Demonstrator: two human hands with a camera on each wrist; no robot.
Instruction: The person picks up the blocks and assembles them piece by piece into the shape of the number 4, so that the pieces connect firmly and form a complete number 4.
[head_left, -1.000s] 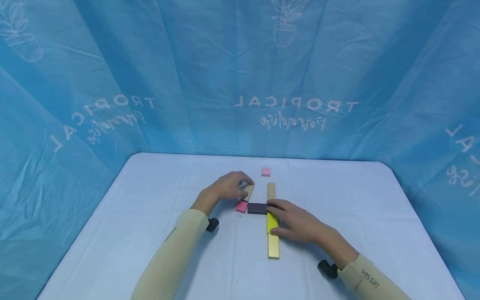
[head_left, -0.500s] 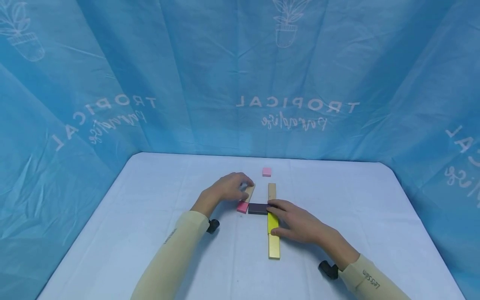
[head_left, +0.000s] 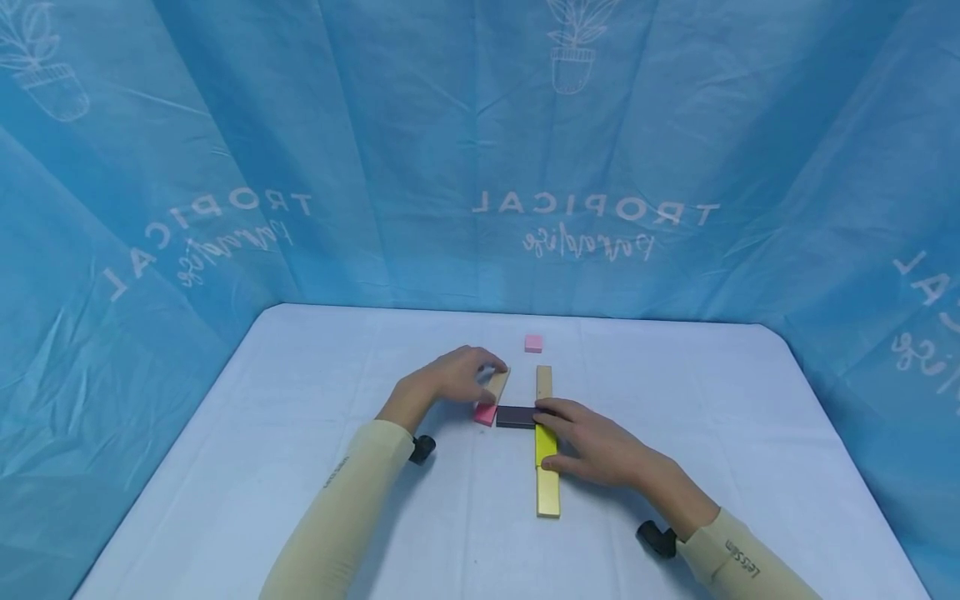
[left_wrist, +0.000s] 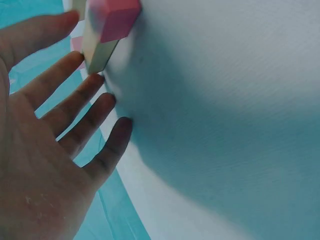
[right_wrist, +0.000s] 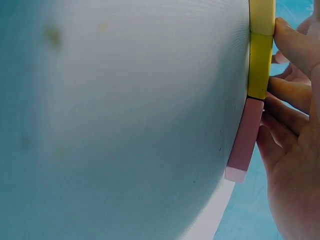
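My left hand (head_left: 455, 375) lies over the left side of a light wooden block (head_left: 499, 382), its fingertips touching that block; the fingers are fairly straight and spread in the left wrist view. A pink-red block (head_left: 485, 414) sits against the wooden block's near end. My right hand (head_left: 592, 440) rests along a row of blocks with lightly bent fingers. The thumb touches where a bright yellow block (head_left: 545, 446) meets a pale gold block (head_left: 548, 493); other fingertips reach a beige block (head_left: 543, 381), whose side looks pink in the right wrist view.
A dark block (head_left: 516, 417) lies crosswise between the pink-red block and the row. Beyond the row's far end is a small pink block (head_left: 533, 343). A white cloth (head_left: 315, 533) covers the table, with a blue curtain (head_left: 420, 150) behind and at the sides.
My left thumb has slid a little nearer, towards the wooden block's near end, and the left forearm has shifted slightly left. The right hand and the blocks show no clear movement.
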